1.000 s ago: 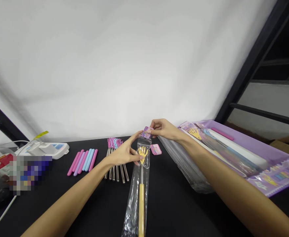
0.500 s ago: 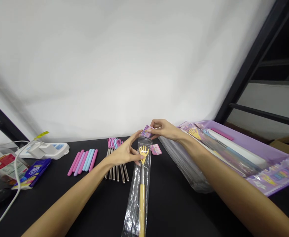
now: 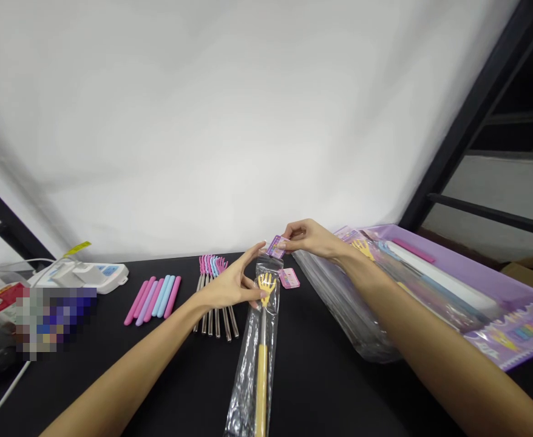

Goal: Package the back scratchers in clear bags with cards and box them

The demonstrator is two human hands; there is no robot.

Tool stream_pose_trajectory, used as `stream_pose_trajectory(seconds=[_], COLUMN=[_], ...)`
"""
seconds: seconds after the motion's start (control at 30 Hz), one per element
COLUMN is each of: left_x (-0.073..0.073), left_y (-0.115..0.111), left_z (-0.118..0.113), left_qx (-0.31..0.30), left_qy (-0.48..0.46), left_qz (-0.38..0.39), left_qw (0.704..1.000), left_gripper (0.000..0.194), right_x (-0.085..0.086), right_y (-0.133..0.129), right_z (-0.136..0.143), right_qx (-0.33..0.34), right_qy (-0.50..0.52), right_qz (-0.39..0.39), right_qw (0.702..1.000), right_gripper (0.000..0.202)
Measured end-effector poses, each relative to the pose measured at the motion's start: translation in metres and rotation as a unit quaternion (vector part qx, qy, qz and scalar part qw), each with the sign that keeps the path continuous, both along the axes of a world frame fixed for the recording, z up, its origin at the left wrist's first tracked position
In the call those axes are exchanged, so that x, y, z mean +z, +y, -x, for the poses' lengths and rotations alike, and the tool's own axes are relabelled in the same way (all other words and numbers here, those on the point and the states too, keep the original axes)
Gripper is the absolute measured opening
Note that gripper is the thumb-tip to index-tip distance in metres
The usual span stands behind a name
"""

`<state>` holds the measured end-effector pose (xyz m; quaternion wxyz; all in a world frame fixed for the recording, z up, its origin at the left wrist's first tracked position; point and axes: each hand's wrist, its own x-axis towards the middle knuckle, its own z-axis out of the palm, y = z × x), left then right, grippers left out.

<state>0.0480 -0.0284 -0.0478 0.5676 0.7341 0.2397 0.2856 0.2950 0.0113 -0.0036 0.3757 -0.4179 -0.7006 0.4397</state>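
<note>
A yellow hand-shaped back scratcher [image 3: 261, 376] lies lengthwise inside a long clear plastic bag [image 3: 241, 388] on the black table. My left hand [image 3: 232, 282] grips the bag near its top, thumb by the scratcher's yellow head and index finger stretched up to the bag's mouth. Between thumb and fingers, my right hand [image 3: 309, 238] pinches a small purple printed card [image 3: 276, 246] at that mouth. Whether the card's lower edge is inside the bag, I cannot tell. A second pink card [image 3: 289, 278] lies just right of the bag.
Several scratcher heads on metal rods [image 3: 212, 267] lie left of the bag, beside pink, purple and blue handles [image 3: 152, 297]. A purple box [image 3: 467, 267] with bagged scratchers stands right, clear bags [image 3: 339, 297] beside it. A power strip [image 3: 107, 276] and a pixelated packet are far left.
My right hand and the purple card have shifted slightly right and down. My left hand keeps its grip on the bag. The view has moved a little.
</note>
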Motion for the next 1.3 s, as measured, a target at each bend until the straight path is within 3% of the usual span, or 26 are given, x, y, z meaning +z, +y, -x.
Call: stream_pose_trajectory(seconds=[0.37,0.73,0.83,1.0,1.13,1.3], left_x=[0.003,0.002,0.001,0.0,0.001,0.002], left_y=[0.0,0.001,0.001,0.001,0.0,0.001], left_z=[0.0,0.001,0.001,0.0,-0.001,0.0], left_qx=[-0.002,0.004,0.005,0.009,0.004,0.004], left_qy=[0.0,-0.002,-0.007,-0.017,-0.023,-0.018], left_qz=[-0.003,-0.006,-0.01,-0.01,-0.009,-0.013], left_qw=[1.0,1.0,1.0,1.0,1.0,1.0], left_gripper=[0.104,0.104,0.101,0.1,0.102,0.103], right_x=[0.004,0.01,0.012,0.011,0.008,0.007], right_y=[-0.004,-0.008,-0.01,-0.012,-0.01,-0.011], right_z=[0.003,0.001,-0.001,0.002,0.009,0.012], right_qx=[-0.029,-0.052,-0.032,-0.004,-0.043,-0.035], right_qy=[0.001,-0.049,-0.066,-0.033,-0.006,-0.041], right_qz=[-0.014,-0.136,-0.163,-0.159,-0.166,-0.144], right_qw=[0.999,0.988,0.984,0.987,0.985,0.988], right_gripper=[0.035,0.032,0.029,0.041,0.025,0.027])
